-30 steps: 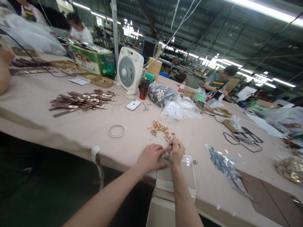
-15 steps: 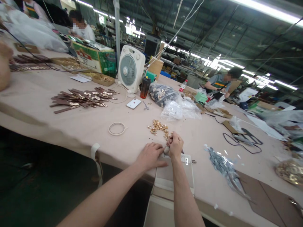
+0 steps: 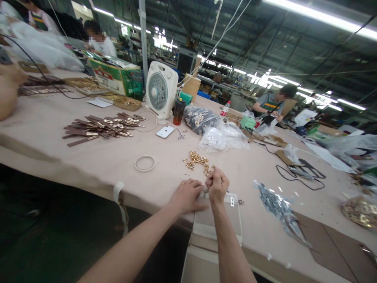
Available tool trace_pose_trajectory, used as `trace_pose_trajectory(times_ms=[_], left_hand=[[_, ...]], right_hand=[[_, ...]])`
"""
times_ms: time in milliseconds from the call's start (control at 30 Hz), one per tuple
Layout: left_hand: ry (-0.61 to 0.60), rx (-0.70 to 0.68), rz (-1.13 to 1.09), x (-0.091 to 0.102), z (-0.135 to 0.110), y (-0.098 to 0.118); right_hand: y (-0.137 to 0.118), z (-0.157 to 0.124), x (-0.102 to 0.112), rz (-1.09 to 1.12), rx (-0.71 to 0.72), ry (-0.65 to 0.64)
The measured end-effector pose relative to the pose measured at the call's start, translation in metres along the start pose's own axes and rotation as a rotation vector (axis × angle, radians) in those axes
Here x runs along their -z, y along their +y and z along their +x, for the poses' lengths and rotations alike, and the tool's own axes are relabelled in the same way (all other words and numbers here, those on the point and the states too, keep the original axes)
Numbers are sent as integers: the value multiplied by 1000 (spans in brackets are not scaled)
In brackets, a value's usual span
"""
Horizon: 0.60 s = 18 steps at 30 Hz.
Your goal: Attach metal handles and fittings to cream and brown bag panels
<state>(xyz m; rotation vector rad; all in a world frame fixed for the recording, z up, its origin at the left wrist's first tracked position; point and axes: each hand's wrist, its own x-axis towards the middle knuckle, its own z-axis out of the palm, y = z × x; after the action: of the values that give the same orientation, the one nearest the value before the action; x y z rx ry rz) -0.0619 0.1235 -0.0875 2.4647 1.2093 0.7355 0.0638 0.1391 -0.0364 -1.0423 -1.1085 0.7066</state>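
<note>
Two hands meet at the far edge of a pale panel

Well left of the grip, another person's arm (image 3: 8, 92) is cut off by the frame. Between the two hands a small pale patch shows, too small to name. The pale panel (image 3: 204, 220) lies under both hands at the table edge, its far left corner covered; the right forearm crosses it.

Left hand (image 3: 188, 195): palm down, forearm slanting in from lower left, thumb blurred and pointing right over the panel. Right hand (image 3: 218, 184): just beside it, curled, back of the wrist toward the camera.

Left grip loose — fingers extended, thumb well off them, touching the panel's edge. Right grip narrow, fingers bunched; whether anything sits inside, cannot tell.

Beyond and left of the grip, a tape roll (image 3: 144, 169); just beyond the right knuckles, gold-coloured fittings (image 3: 196, 159) — loose heap.
</note>
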Motion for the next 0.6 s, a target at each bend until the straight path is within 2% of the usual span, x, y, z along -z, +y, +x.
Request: trace_pose_trajectory(times_ms=[100, 233, 333, 467, 533, 600], left_hand=[[8, 11, -6, 0, 0, 1], [0, 9, -13, 1, 0, 1], [-2, 14, -8, 0, 0, 1], [2, 23, -8, -2, 0, 1], [4, 27, -13, -1, -1, 1], [-1, 29, -21, 2, 0, 2]], right_hand=[[3, -3, 3, 80, 38, 26], [18, -6, 8, -40, -15, 8], [11, -3, 10, -14, -45, -4], [-8, -1, 9, 108, 70, 42], [-6, -3, 8, 76, 88, 48], [5, -5, 8, -6, 42, 26]])
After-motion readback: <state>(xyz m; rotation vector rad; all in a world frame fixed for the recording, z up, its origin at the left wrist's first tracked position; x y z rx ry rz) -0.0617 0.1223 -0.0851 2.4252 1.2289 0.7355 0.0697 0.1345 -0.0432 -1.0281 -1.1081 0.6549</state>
